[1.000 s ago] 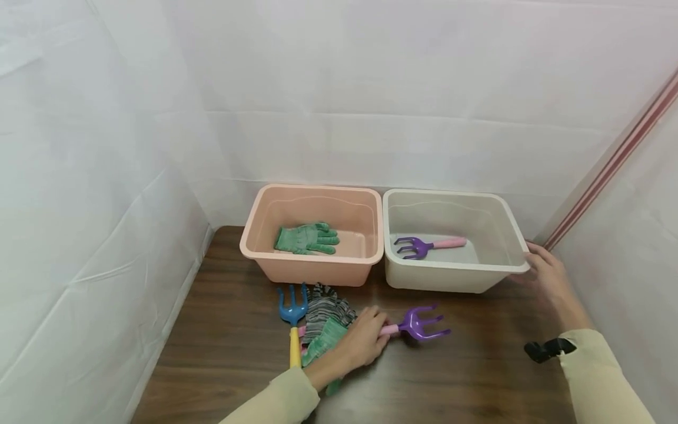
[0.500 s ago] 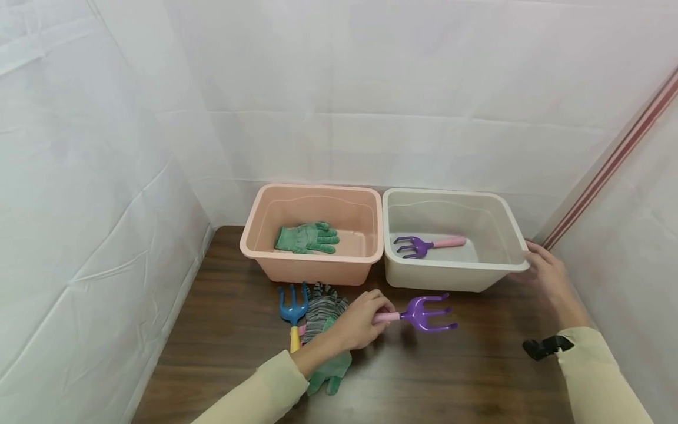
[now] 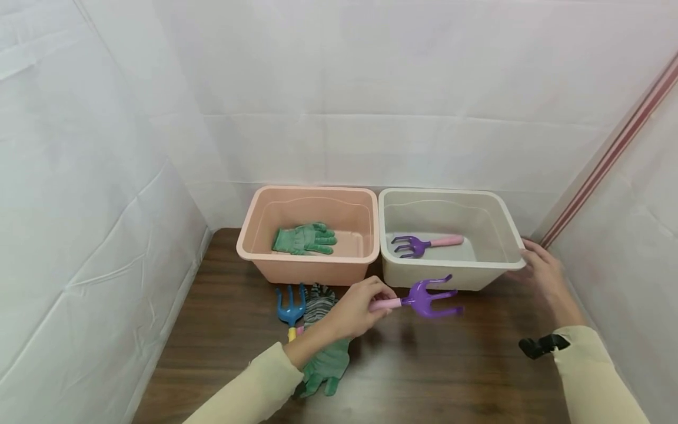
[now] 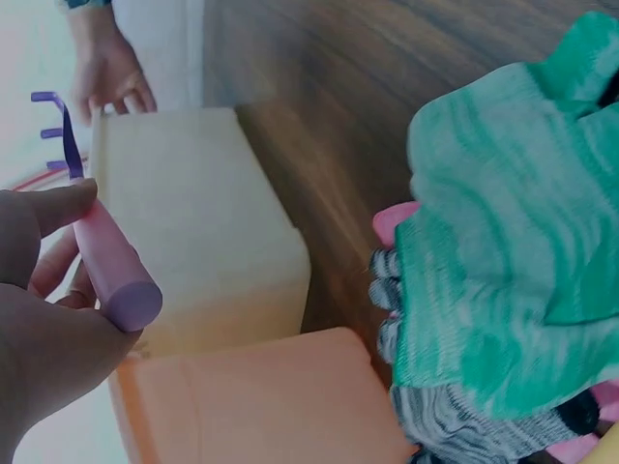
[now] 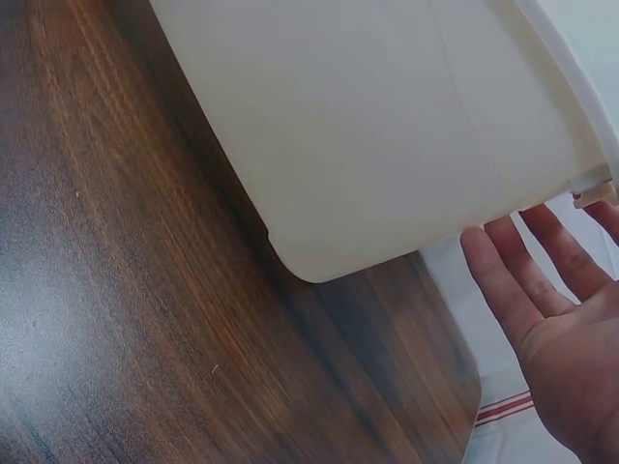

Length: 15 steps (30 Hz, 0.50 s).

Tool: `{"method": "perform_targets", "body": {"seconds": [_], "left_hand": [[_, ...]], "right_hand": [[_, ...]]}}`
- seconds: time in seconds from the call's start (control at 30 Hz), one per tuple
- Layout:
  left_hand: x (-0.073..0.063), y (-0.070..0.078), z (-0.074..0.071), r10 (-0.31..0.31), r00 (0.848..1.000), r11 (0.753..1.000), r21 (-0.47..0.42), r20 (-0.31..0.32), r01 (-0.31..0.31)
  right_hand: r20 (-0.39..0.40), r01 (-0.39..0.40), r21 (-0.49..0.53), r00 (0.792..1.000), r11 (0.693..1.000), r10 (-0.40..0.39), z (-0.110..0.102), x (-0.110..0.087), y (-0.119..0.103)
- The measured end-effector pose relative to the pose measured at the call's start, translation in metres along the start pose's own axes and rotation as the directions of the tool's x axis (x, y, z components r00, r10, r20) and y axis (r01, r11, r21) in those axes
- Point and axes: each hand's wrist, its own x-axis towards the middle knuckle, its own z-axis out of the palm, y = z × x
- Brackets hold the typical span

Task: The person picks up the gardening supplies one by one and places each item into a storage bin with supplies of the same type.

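Observation:
My left hand (image 3: 356, 307) grips the pink handle of a purple hand rake (image 3: 424, 299), its tines pointing right, above the table in front of the cream bin (image 3: 434, 275). The left wrist view shows thumb and fingers around the handle (image 4: 111, 256). At the bin's right end, my right hand (image 3: 545, 277) rests its extended fingers (image 5: 503, 280) against the outer wall, under the rim. A second purple hand rake (image 3: 418, 246) with a pink handle lies inside this bin. Below my left forearm lie green gloves (image 3: 325, 368) and a grey striped glove (image 3: 319, 303).
A peach bin (image 3: 312, 271) stands left of the cream one, with a green glove (image 3: 304, 238) in it. A blue hand rake (image 3: 291, 306) with a yellow handle lies beside the gloves on the wooden table (image 3: 212, 330). White cloth walls (image 3: 339, 147) enclose the back and sides.
My left hand has lifted the purple hand rake off the table beside the gloves and moved it toward the cream bin, uncovering more green glove. My right hand has stayed at the bin's end.

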Motion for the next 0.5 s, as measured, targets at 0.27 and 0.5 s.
{"method": "perform_targets", "body": {"seconds": [0.27,0.5], "left_hand": [[0.004,0.000,-0.012,0.033,0.998,0.999,-0.013,-0.053,-0.034],[0.010,0.004,-0.022,0.030,0.997,0.999,-0.011,-0.067,-0.031]], "right_hand": [[-0.015,0.019,0.025,1.000,1.000,-0.019,0.000,0.003,0.002],[-0.003,0.019,0.041,1.000,0.999,-0.019,0.000,0.002,0.002]]}}
